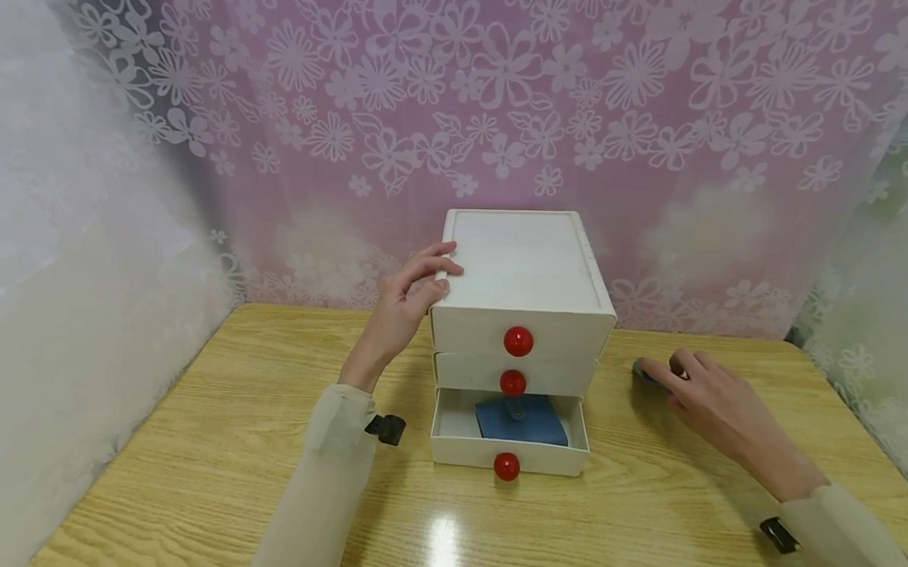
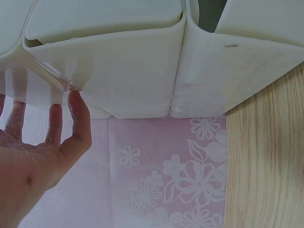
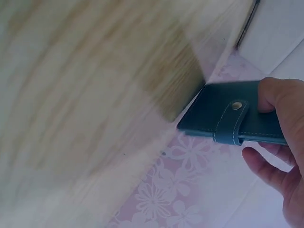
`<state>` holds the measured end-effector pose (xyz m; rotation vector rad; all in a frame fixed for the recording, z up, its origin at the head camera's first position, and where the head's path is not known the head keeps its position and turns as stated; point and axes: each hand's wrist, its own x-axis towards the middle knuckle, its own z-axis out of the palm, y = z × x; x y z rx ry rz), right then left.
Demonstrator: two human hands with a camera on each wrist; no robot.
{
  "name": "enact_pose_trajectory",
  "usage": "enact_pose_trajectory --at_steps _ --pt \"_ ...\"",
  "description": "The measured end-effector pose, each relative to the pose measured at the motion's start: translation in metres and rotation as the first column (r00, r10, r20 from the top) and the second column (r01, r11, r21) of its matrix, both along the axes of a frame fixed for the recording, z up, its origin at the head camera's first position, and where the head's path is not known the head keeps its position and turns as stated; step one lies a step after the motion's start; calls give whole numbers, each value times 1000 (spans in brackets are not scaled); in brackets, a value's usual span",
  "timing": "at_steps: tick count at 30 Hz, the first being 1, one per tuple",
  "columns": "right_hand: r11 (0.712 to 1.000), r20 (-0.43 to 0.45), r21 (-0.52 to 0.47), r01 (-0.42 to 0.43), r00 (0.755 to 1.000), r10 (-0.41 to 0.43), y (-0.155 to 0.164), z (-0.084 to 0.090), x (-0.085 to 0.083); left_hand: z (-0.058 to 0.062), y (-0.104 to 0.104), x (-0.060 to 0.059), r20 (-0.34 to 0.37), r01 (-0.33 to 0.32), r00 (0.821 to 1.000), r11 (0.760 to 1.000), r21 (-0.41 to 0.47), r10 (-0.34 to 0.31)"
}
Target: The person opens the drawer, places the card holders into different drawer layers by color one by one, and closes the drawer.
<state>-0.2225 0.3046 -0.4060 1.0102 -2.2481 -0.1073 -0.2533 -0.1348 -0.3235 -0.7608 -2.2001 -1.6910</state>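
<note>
A small white drawer cabinet (image 1: pixel 526 261) with red round knobs stands on the wooden table, its bottom drawer (image 1: pixel 448 450) pulled out. In that drawer lies a blue wallet (image 1: pixel 542 424) with a strap. My left hand (image 1: pixel 404 303) rests against the cabinet's upper left edge, fingertips on its top and side; the left wrist view shows the fingers (image 2: pixel 80 116) along the side wall. To the right of the cabinet, my right hand (image 1: pixel 720 401) pinches a dark teal wallet (image 3: pixel 223 111) with a snap strap between thumb and fingers, low over the table.
The upper two drawers are closed, with a red knob (image 1: pixel 518 342) on the top one. Behind the table (image 1: pixel 268 444) hangs a pink curtain (image 1: pixel 430 107) with white flowers. Pale sheeting (image 1: pixel 88 221) borders the left side.
</note>
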Motion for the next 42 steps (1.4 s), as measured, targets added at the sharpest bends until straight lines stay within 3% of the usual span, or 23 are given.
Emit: enact_pose_trajectory --at_steps 12,27,35,42 --pt "998 -9 -36 -45 999 45 1 0 6 0 0 1 1 6 1000 1000 4 -6" --pt "999 -70 -32 -9 998 7 -3 2 18 -1 -1 2 6 18 1000 1000 22 -18" --pt "995 -134 -76 -59 990 48 -4 3 24 -2 0 1 12 17 1000 1000 26 -17" --pt "983 -129 -152 -106 988 86 -6 3 30 0 0 1 0 10 1000 1000 8 -10"
